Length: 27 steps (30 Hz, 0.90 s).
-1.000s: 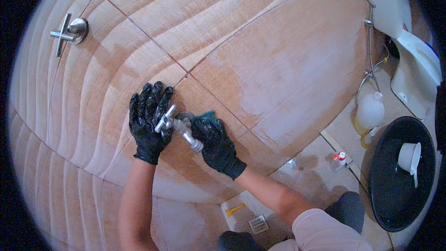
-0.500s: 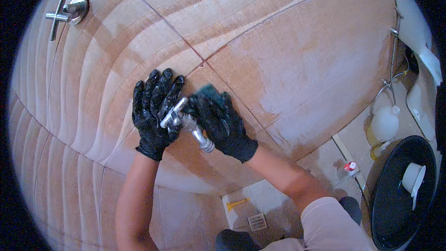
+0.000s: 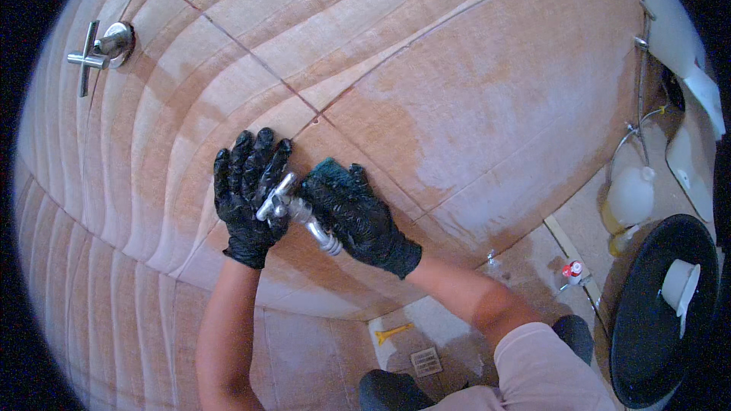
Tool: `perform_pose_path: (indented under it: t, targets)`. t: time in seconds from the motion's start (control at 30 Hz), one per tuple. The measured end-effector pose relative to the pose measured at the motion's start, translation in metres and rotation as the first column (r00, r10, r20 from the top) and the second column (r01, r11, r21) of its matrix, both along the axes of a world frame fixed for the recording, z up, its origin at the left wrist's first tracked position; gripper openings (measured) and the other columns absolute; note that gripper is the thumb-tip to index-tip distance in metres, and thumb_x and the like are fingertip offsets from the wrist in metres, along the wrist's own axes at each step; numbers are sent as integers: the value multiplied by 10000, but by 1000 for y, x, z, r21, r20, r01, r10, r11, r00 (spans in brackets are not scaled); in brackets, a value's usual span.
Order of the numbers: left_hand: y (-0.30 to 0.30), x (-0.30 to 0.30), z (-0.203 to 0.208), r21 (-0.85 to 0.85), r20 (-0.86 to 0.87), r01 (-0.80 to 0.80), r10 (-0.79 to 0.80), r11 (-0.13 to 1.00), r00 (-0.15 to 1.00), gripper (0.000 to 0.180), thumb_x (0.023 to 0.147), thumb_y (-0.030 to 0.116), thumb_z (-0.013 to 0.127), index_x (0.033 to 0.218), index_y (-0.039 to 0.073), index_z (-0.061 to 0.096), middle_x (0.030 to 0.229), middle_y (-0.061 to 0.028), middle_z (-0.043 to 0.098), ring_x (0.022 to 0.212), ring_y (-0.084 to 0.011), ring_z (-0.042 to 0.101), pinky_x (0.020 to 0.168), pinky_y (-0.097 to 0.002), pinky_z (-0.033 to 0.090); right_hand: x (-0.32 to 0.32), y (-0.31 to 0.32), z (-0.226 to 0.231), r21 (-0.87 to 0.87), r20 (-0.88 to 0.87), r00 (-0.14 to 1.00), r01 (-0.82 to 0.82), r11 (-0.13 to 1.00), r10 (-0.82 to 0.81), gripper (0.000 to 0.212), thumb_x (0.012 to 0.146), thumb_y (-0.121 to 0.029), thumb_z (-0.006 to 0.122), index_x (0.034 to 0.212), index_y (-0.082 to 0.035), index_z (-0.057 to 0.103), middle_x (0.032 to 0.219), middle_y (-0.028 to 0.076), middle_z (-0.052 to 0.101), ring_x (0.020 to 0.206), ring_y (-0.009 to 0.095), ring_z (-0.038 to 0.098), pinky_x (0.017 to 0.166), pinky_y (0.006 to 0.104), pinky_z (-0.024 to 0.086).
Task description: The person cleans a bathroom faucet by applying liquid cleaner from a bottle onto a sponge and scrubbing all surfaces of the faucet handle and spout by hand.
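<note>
A chrome tap [image 3: 292,209] juts from the tiled wall [image 3: 487,99], its cross handle toward me and its spout pointing down to the right. My left hand [image 3: 250,202], in a wet black glove, lies with fingers stretched out against the wall, its thumb side beside the tap handle. Just right of the tap, my right hand [image 3: 356,217], gloved the same way, presses a dark green scouring pad [image 3: 329,173] to the wall. The pad's upper edge shows past the fingers; the rest is hidden under the hand.
A cross-handled chrome valve [image 3: 103,53] sticks out at the upper left. On the floor are a drain grate [image 3: 426,362], a yellow tool [image 3: 394,332], a translucent jug [image 3: 630,199], a red-and-white bottle [image 3: 572,272] and a black basin [image 3: 661,335] holding a white scoop [image 3: 679,289].
The view has shifted, so the valve and tap sit slightly lower. My right hand stays beside the tap with the pad, at a slightly different angle. My left hand stays flat on the wall.
</note>
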<state>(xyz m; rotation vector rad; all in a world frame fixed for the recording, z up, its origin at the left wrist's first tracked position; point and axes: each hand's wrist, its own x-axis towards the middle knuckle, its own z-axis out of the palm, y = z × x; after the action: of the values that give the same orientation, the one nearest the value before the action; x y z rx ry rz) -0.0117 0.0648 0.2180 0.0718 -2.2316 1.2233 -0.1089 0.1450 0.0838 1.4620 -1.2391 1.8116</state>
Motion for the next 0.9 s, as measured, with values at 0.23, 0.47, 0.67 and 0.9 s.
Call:
perform_pose_path:
  t: [0.23,0.47,0.67,0.9]
  targets:
    - [0,0,0,26,-10,8,-8,1000,1000,403,847,360,393,1159,163,556,1266,-66,474,1217,-265,384,1036,-448,202,5,13,-3,-105,112,926,-350,931,361,283,851,-92,450,1125,-73,517,1168,124,512,1113,326,444,992,435,295]
    - [0,0,0,4,4,20,-20,1000,1000,397,853,343,386,1170,167,547,1273,-73,466,1225,-266,373,1036,-448,203,-4,4,-2,-70,60,967,-243,968,247,235,851,-118,444,1042,-60,569,1063,122,580,973,301,544,864,403,417]
    - [4,-1,0,-5,-14,-11,11,1000,1000,422,786,329,479,1188,209,528,1290,-38,453,1228,-232,372,1043,-425,209,-12,14,3,-80,33,999,-13,997,16,234,824,-140,495,1033,-57,561,1015,109,590,919,283,556,814,382,438]
    - [6,2,2,89,8,38,-39,995,999,528,723,370,540,1230,240,477,1341,-5,391,1250,-210,339,1051,-403,204,-37,27,-12,54,-71,933,356,933,-352,295,750,-93,636,1028,-60,544,965,112,579,899,272,551,769,372,458]
